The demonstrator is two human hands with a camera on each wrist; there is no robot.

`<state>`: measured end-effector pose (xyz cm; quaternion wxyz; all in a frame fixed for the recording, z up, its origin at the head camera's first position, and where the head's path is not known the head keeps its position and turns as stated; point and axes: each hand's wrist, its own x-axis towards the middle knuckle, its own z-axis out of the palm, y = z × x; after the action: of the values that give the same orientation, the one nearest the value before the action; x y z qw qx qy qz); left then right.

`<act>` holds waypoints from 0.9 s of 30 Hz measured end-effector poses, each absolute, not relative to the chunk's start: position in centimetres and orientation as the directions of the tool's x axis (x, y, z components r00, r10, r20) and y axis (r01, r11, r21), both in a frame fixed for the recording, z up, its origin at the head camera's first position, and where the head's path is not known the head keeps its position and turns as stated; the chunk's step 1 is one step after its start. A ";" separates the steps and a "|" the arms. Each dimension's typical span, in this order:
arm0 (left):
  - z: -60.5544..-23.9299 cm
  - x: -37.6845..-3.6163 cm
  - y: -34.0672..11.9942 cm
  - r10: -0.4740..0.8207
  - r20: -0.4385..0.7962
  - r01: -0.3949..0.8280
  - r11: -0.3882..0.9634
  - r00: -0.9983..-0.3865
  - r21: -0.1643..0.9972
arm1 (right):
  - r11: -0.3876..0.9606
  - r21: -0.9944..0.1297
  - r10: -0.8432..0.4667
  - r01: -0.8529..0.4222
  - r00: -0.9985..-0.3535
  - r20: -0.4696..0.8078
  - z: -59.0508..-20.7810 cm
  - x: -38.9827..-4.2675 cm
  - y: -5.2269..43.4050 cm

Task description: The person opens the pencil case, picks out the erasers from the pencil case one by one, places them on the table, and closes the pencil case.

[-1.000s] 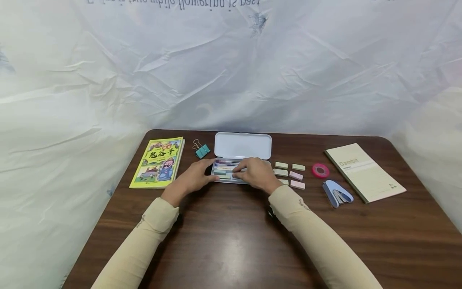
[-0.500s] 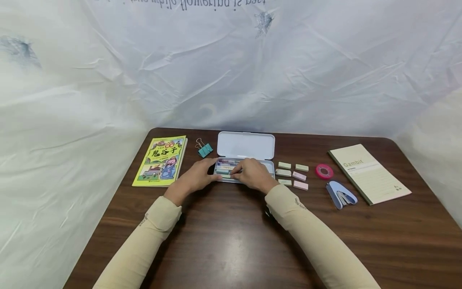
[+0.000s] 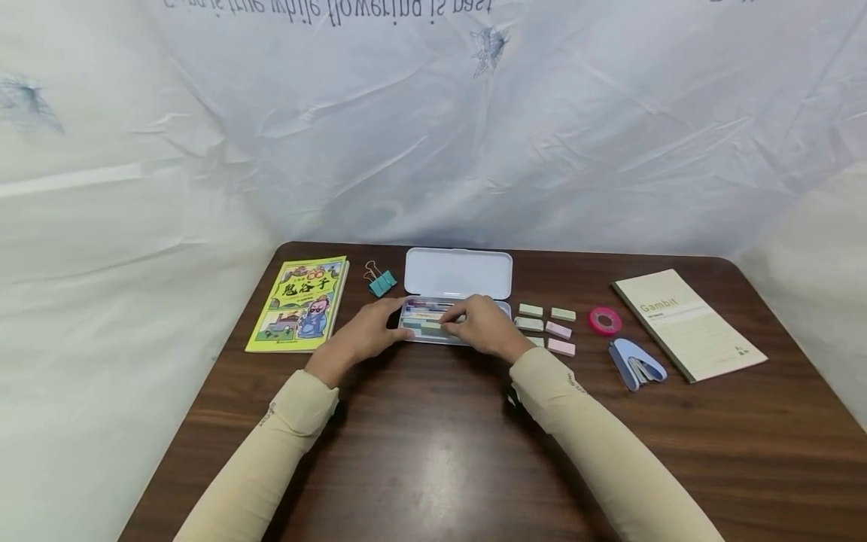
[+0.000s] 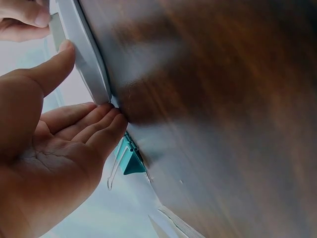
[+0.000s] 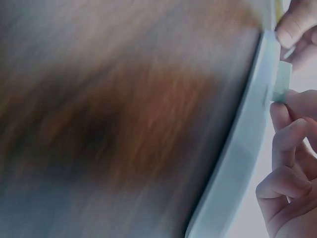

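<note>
An open white pencil case lies at the table's far side, its lid (image 3: pixel 458 273) tipped back. Inside, my right hand (image 3: pixel 484 325) pinches a pale green eraser (image 5: pixel 282 82) between thumb and forefinger, close to the near wall. Beside that eraser sits a teal one (image 3: pixel 411 324), with pens (image 3: pixel 430 306) in the row behind. At the case's left end, my left hand (image 4: pixel 64 129) has its thumb on the near rim and its nearly straight fingers touching the end corner. The right palm covers much of the case's right part in the head view.
Several pastel erasers (image 3: pixel 558 330) lie right of the case. Beyond are a pink tape roll (image 3: pixel 605 321), a blue stapler (image 3: pixel 637 364) and a notebook (image 3: pixel 687 325). On the left are a teal binder clip (image 3: pixel 382 282) and a yellow book (image 3: pixel 296 305).
My right hand has shifted slightly right within the case, and the pale green eraser with it, from in front of the teal eraser to beside it. The left hand keeps its place.
</note>
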<state>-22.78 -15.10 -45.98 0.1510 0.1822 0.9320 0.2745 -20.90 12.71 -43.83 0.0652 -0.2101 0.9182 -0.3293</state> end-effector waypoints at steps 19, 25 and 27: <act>-46.4 -23.0 -15.1 0.429 -0.152 0.284 0.785 -0.891 0.550 | 0.769 -0.603 -0.307 -0.212 -0.950 -0.056 -39.2 -15.7 23.0; -44.7 -22.0 -14.7 0.419 -0.168 0.269 0.793 -0.892 0.546 | 0.790 -0.571 -0.300 -0.222 -0.953 -0.045 -39.4 -14.2 25.0; -44.0 -21.6 -14.5 0.421 -0.179 0.269 0.798 -0.889 0.540 | 0.797 -0.555 -0.308 -0.238 -0.951 -0.035 -39.5 -13.8 25.4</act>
<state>-21.61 -14.49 -43.97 0.1463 0.1840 0.9367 0.2594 -13.81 25.40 -39.53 0.0617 -0.1442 0.9459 -0.2841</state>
